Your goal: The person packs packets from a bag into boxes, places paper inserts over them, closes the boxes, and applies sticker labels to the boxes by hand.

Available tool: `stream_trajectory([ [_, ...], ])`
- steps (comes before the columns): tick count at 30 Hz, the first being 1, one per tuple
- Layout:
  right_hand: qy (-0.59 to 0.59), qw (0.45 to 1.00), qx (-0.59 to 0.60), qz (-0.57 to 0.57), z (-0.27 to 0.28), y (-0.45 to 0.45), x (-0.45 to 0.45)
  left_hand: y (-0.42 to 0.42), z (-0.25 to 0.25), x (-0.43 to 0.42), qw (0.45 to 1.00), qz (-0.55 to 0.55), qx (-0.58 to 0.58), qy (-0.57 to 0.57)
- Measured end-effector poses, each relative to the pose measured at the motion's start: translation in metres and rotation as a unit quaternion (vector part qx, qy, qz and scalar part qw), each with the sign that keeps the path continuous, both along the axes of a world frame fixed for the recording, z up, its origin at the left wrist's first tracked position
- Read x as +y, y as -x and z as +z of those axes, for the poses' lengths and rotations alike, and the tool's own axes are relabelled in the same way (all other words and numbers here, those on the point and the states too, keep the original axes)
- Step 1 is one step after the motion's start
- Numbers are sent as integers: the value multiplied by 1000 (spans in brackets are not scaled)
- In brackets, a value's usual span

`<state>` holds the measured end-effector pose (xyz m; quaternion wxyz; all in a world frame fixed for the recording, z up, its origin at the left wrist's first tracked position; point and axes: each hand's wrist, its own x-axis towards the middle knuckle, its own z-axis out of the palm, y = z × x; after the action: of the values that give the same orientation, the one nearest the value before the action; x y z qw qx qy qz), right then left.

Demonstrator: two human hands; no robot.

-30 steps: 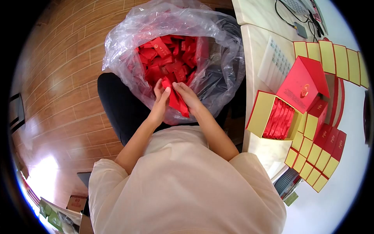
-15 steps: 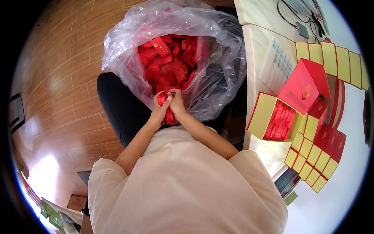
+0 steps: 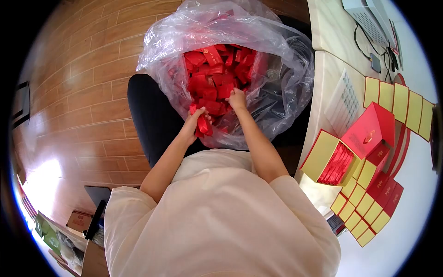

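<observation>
Clamping red packets (image 3: 204, 126) between its fingers: left hand (image 3: 194, 122). Right hand (image 3: 237, 99): another packet (image 3: 224, 90) at fingertips, can't tell if pinched.

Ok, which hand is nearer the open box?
Right. The right hand, over the bag's opening, is left of the open box; the left hand, holding red packets, is farther left.

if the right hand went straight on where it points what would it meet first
Likely the red packets in the clear bag; the right hand looks close to one, though whether it touches is unclear.
</observation>
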<state>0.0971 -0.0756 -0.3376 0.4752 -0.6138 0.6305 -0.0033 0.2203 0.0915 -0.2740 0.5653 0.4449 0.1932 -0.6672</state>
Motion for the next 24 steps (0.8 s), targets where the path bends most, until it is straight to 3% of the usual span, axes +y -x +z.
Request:
stream_trajectory([
  [1, 0, 1000, 4, 1, 2, 7, 0, -3, -4, 1, 1000, 3, 22, -1],
  [3, -18, 988, -145, -57, 16, 21, 5, -2, -6, -2, 999, 4, 50, 0],
  [7, 54, 955, -292, 2, 63, 28, 36, -4, -10, -7, 997, 44, 62, -33],
  [10, -61, 928, -347, -124, 87, 18, 70, -3, -10, -9, 997, 46, 69, -13],
  [11, -61, 928, -346, -125, 94, 16, 74, -2, -10, -9, 999, 34, 21, 26],
  [12, -158, 913, -339, -163, 101, 14, 78, -2, -9, -9, 997, 22, -28, 65],
  [13, -254, 888, -327, -200, 107, 10, 82, 0, -9, -8, 997, 22, -28, 63],
  [15, -303, 860, -340, -228, 107, 7, 87, 3, 1, -10, 983, -2, -178, 44],
  [17, -468, 781, -359, -204, 104, 6, 84, 3, 15, -11, 978, -15, -205, 29],
  [19, -489, 781, -342, -185, 103, 7, 73, 2, 19, -12, 972, -29, -231, 16],
  [21, -413, 897, -146, 59, 113, 5, 53, 1, 16, -11, 967, -45, -248, 38],
  [22, -340, 927, -87, 133, 106, 4, 50, 1, 15, -11, 967, -45, -247, 36],
  [23, -341, 927, -86, 132, 96, 5, 48, 1, 14, -12, 961, -24, -275, 16],
  [24, -132, 963, 11, 233, 80, 9, 48, 2, 11, -14, 954, -5, -301, -4],
])
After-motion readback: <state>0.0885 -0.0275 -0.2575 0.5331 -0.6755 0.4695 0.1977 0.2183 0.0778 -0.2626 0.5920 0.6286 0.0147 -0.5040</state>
